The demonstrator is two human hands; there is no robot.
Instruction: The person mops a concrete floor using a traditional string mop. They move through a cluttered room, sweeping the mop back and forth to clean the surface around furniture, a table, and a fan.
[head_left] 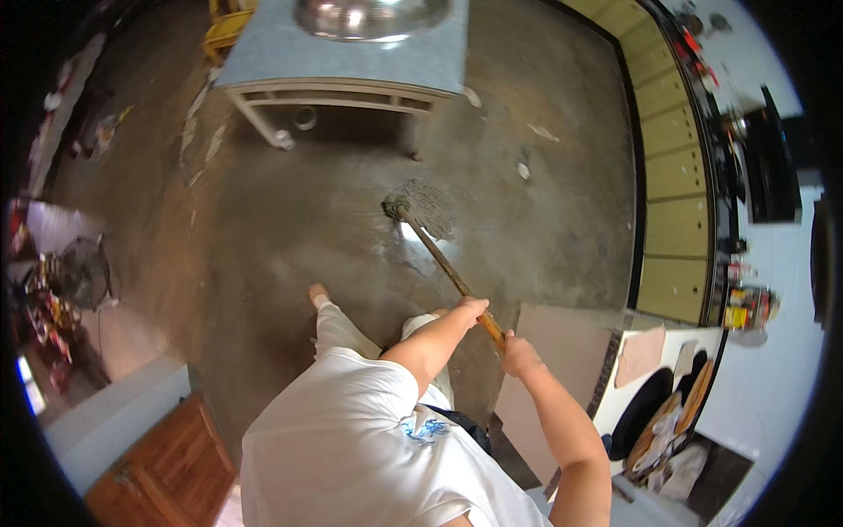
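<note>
A string mop with a long wooden handle (439, 259) slants from my hands away to the left. Its grey, stringy head (428, 206) lies spread on the wet, shiny concrete floor (290, 220), short of the table. My left hand (473, 307) is wrapped round the handle lower down, nearer the mop head. Close to the handle's upper end, my right hand (520, 353) grips it too. The tip of the handle is hidden in the right hand.
A blue-topped table (263, 53) bearing a large metal bowl (373, 18) stands ahead. Yellow-green cabinets (674, 211) line the right side under a counter. A white counter end (558, 360) is close at my right. Behind left are a wooden door (176, 461) and a fan (85, 268).
</note>
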